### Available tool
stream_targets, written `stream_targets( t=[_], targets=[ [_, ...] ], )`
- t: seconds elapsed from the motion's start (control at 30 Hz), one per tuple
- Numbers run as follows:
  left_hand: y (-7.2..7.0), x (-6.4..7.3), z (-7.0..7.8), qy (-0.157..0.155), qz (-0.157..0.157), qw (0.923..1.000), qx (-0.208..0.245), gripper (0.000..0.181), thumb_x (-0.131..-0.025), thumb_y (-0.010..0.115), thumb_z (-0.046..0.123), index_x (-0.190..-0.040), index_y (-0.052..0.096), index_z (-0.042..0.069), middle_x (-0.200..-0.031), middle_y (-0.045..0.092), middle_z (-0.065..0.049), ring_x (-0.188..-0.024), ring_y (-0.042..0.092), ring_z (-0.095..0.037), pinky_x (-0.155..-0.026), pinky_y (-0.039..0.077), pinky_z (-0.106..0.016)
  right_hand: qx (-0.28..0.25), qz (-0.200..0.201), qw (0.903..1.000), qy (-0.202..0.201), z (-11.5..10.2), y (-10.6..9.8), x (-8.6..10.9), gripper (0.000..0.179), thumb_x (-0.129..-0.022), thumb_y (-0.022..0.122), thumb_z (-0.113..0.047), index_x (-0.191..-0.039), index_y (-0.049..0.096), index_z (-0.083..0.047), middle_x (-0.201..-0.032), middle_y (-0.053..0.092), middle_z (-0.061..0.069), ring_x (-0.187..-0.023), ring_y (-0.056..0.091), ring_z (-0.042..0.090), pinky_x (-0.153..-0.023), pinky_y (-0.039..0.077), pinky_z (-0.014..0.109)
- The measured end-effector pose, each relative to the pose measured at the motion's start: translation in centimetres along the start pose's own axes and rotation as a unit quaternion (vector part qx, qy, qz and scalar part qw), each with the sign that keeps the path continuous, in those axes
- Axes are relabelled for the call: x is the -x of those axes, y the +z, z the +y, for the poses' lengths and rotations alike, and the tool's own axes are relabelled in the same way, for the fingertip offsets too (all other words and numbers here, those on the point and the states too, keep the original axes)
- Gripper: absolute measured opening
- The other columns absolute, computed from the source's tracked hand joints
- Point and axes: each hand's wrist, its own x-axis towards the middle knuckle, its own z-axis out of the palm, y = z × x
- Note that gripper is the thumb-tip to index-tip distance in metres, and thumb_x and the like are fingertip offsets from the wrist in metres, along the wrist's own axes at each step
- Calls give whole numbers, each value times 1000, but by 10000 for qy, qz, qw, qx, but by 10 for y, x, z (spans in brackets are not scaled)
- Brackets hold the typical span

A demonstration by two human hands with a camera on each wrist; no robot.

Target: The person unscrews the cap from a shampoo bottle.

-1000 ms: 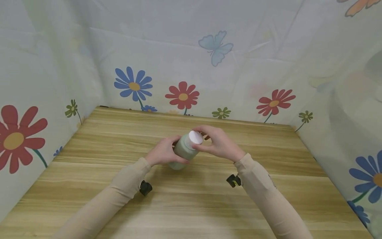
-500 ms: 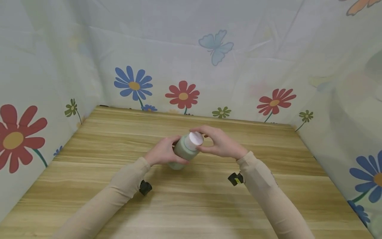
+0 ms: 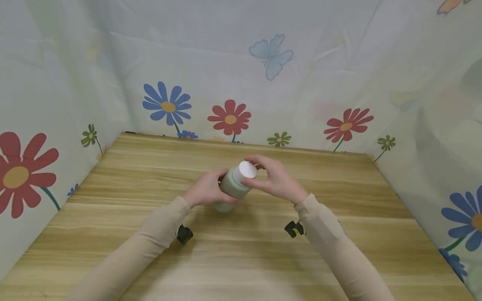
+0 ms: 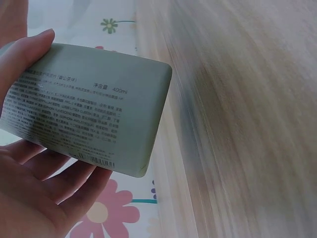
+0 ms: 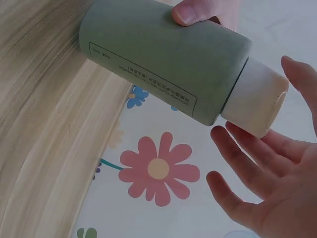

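A pale green shampoo bottle [image 5: 163,54] with a white cap [image 3: 248,170] is held tilted over the table, its capped end up and to the right. My left hand [image 3: 206,190] grips the body, thumb across the near side and fingers behind. The left wrist view shows the bottle's printed back [image 4: 84,104] and flat base end. My right hand [image 3: 276,179] is at the cap, thumb at its near edge and fingers round the far side. In the right wrist view that hand's fingertips [image 5: 233,130] lie along the cap's lower side, the outer fingers spread away from it.
A wood-grain table [image 3: 233,259] lies under both hands. White cloth printed with flowers and a butterfly [image 3: 272,56] rises behind it and at both sides. Small black devices [image 3: 184,235] sit at both wrists.
Over the last second the right hand turns about the cap: thumb and fingers shift one way, then back. The left hand keeps its grip and the bottle barely moves.
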Motion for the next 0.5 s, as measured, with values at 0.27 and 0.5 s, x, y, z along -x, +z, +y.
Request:
stream_targets(
  t=[0.27,0.5],
  targets=[
    [-2,-1,2,15,16,10000,-14,70,-66,89,33,-126,57,14,-121,64,-4,-109,61,-22,-96,50,-45,228,47,9996,-147,-4,-3,-2,49,-81,79,-26,-123,62,-8,-117,68,5,-105,63,19,-93,52,38],
    [-2,2,0,13,-54,10000,21,71,-66,88,34,-126,56,15,-122,64,-3,-110,61,-22,-96,50,-44,380,-282,9978,-456,-3,-5,-3,52,-82,77,-24,-127,59,-6,-121,66,6,-106,61,18,-93,52,37]
  ],
)
